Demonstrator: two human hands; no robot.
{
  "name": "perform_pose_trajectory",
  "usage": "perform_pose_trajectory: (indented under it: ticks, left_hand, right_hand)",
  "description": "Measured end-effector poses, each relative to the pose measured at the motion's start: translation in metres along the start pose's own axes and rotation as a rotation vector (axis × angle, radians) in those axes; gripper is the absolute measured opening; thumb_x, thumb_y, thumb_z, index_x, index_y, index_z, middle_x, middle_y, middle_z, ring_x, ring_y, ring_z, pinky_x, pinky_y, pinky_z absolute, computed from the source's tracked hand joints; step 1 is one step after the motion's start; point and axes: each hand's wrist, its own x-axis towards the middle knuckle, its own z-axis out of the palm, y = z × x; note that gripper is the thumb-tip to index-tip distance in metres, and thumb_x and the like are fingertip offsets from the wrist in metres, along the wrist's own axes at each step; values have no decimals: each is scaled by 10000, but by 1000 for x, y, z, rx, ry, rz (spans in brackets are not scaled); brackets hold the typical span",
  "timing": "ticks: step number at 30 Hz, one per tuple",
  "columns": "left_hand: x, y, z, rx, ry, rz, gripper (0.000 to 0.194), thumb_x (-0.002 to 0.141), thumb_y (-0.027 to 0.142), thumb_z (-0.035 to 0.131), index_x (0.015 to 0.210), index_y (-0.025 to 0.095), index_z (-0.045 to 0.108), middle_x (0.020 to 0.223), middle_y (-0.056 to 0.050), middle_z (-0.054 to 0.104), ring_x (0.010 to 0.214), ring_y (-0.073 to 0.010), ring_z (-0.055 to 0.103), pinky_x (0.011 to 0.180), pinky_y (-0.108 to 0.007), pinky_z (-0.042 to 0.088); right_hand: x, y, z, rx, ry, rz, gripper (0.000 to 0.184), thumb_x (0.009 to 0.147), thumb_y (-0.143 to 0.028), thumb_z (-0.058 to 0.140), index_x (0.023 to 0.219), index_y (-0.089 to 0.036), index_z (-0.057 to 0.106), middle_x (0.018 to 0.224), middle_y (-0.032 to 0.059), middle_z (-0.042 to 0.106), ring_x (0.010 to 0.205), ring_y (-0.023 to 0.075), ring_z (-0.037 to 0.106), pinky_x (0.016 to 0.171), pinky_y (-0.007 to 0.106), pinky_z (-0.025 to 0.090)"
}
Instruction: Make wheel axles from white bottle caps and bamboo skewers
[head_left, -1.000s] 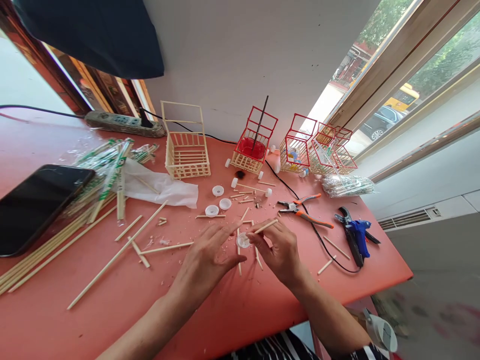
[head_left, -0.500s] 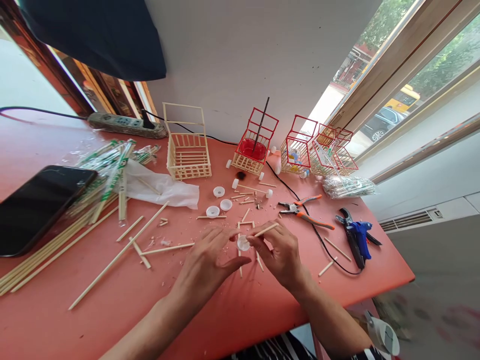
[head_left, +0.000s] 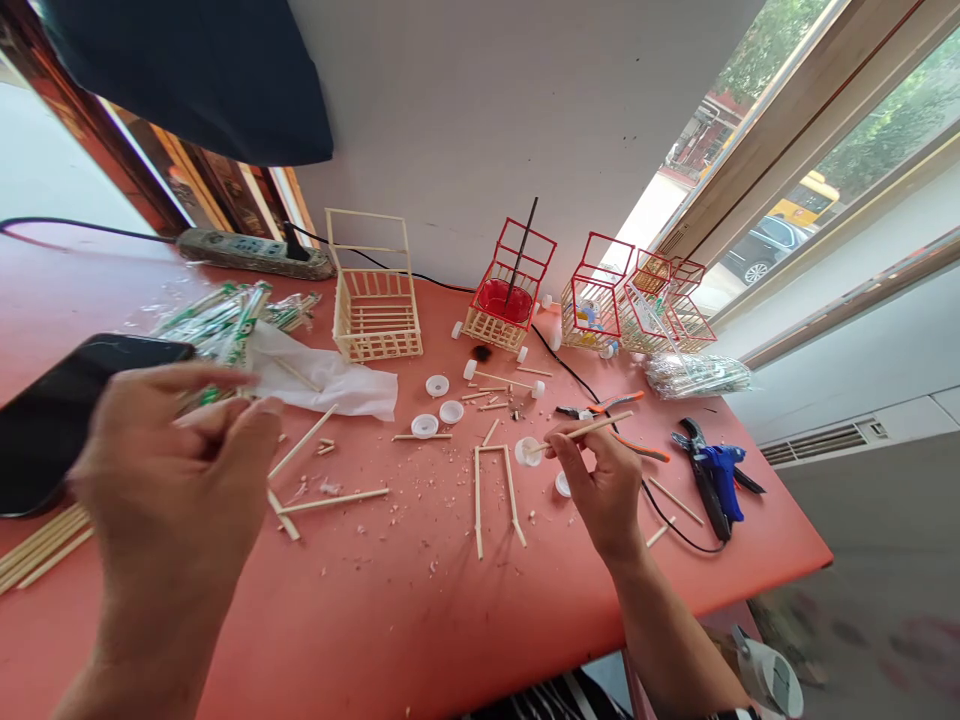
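My right hand (head_left: pixel 596 490) pinches a short wooden stick (head_left: pixel 600 425). At the stick's left end is a white plastic cap (head_left: pixel 528 452); whether they are joined I cannot tell. Another white cap (head_left: pixel 562 484) shows by the fingers. To the left, my left hand (head_left: pixel 176 480) is raised, slightly blurred, its fingers loosely bent and apart with nothing visible in them. It partly covers the black phone (head_left: pixel 97 370) and wooden sticks (head_left: pixel 45 550). Between the hands, a three-sided stick frame (head_left: pixel 478 500) lies flat on the red table (head_left: pixel 360 620).
A plain stick cart (head_left: pixel 379 345) and red-trimmed carts (head_left: pixel 499 325) stand along the wall. Pliers (head_left: pixel 641 448), a blue glue gun (head_left: pixel 721 475) with its cord, and a wheeled axle (head_left: pixel 504 381) lie rightward. Wrapped chopsticks (head_left: pixel 217 325), loose caps (head_left: pixel 424 426) and wood scraps are scattered leftward.
My left hand has moved from the table's middle to the far left and up. My right hand has shifted right with the stick and cap, uncovering the flat stick frame.
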Motion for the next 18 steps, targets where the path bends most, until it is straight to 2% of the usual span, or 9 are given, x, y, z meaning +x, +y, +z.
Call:
perform_pose_trajectory:
  ticks: [1,2,3,4,6,9,13,18]
  left_hand:
    - [4,0,3,92,14,23,548,933,365,501,1464,376,365,990,36,676,819,-226,687,751,-441,565]
    - [7,1,7,182,-7,103,661,894,341,545,1515,356,320,1166,-20,665,1003,-303,677,837,-512,556]
    - [7,2,13,252,-35,199,637,887,344,564,1499,335,385,1344,-77,591,1218,-385,583,959,-586,500]
    - [4,3,20,267,-89,285,551,924,351,528,1468,317,442,1414,-103,551,1313,-411,511,1031,-615,446]
    - [-9,6,35,139,-202,424,429,952,412,543,1369,312,551,1287,-87,653,1232,-350,596,1018,-539,496]
    - [-37,9,57,-36,-409,546,477,922,468,626,1348,266,553,1205,-81,711,1122,-294,668,933,-447,559]
    - [-59,7,75,-51,-478,550,497,886,465,683,1296,205,577,1204,-122,714,1122,-323,661,919,-468,552]
    - [-63,7,78,-79,-523,487,413,892,390,692,1257,213,617,1169,-110,730,1096,-311,663,925,-460,532]
  right_hand:
    - [-1,-1,2,7,-16,-5,147,961,-232,628,821,-215,671,771,6,723,721,160,676,704,281,502]
    - [-2,-2,5,13,-35,-14,157,960,-230,629,808,-214,667,773,7,723,725,161,674,705,280,500]
    - [-3,-3,7,16,-57,-23,161,958,-228,630,802,-212,665,776,8,723,728,161,671,703,280,498]
    - [-4,-4,10,19,-78,-33,161,957,-223,631,801,-211,665,777,10,723,728,161,668,700,280,495]
    - [-6,-6,14,20,-111,-52,150,955,-209,632,809,-209,665,782,11,728,724,159,664,696,281,490]
    - [-9,-9,18,12,-124,-98,133,953,-202,637,824,-210,666,799,12,741,728,157,666,702,284,483]
    - [-12,-14,20,9,-145,-134,137,971,-237,620,850,-210,678,814,20,749,737,160,676,710,290,486]
    - [-14,-20,22,23,-170,-160,161,984,-280,605,866,-212,689,806,26,745,734,167,676,714,298,500]
